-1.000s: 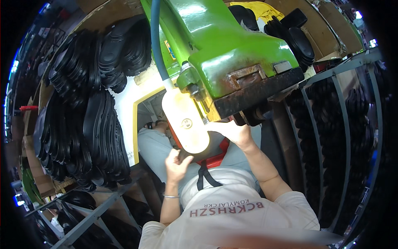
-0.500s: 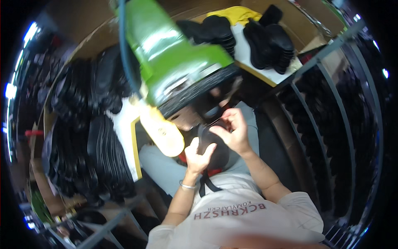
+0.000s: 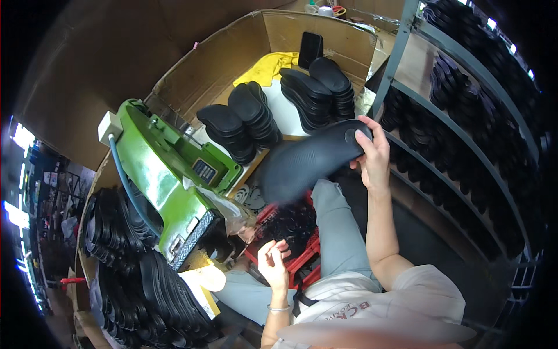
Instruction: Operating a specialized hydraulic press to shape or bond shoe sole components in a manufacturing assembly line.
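A black shoe sole (image 3: 311,157) is held up in front of me, its far left end blurred. My right hand (image 3: 372,152) grips its right end, the thumb on the upper face and fingers around the edge. Lower down, my left hand (image 3: 273,264) is off the sole, fingers loosely curled and apart with nothing visible in them. It hovers beside a red basket (image 3: 314,247) of dark scraps between my knees. The green machine (image 3: 168,180) stands to the left of the sole, its head near a pale yellow rounded plate (image 3: 209,279).
Stacked black soles (image 3: 235,125) and another pair of stacks (image 3: 317,93) stand on the white table by a yellow cloth (image 3: 264,68) and a phone (image 3: 310,49). More soles (image 3: 151,296) pile up at lower left. A metal rack (image 3: 442,99) of soles runs along the right.
The sole has moved from under the machine head, where both hands held it, up and right in my right hand. My left hand has let go and dropped lower. The view has turned rightward.
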Available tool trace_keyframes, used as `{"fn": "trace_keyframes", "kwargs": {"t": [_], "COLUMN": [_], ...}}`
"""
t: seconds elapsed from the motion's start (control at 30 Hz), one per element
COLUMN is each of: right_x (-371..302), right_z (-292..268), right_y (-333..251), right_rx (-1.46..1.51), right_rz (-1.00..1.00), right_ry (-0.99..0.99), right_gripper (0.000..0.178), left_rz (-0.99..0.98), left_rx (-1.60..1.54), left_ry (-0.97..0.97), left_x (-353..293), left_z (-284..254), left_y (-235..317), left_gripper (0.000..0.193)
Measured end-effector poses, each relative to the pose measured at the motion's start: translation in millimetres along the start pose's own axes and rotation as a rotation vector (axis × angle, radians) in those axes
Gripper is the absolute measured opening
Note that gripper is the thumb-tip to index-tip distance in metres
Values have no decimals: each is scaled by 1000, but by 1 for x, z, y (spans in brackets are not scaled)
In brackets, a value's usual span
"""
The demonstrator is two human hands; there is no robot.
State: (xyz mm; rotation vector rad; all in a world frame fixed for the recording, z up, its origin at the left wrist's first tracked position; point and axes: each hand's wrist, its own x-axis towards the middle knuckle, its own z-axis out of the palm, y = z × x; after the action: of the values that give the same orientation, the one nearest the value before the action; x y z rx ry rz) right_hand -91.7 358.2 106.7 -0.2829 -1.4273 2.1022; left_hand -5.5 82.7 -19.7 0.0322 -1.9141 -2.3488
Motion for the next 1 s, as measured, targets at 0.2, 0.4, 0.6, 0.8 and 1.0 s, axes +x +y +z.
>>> {"fn": "trace_keyframes", "kwargs": {"t": [0.2,0.4,0.6,0.8,1.0], "right_x": [27,74,52,23,-60], "right_z": [84,185,185,100,90], "right_y": [54,115,128,169,170], "right_rx": [518,682,192,205,311], "right_rz": [230,415,538,341,702], "right_ry": [-144,-167,-374,-419,-367], "right_gripper": [48,61,62,47,21], "left_rz": [-203,-176,309,764,272], "left_rx": [-13,55,365,1340,1794], "left_ry": [-16,56,340,747,586], "left_x": [2,5,89,254,329], "left_z": [-9,-18,-126,-152,-197], "left_y": [-3,1,41,143,127], "left_gripper": [20,13,14,45,65]}}
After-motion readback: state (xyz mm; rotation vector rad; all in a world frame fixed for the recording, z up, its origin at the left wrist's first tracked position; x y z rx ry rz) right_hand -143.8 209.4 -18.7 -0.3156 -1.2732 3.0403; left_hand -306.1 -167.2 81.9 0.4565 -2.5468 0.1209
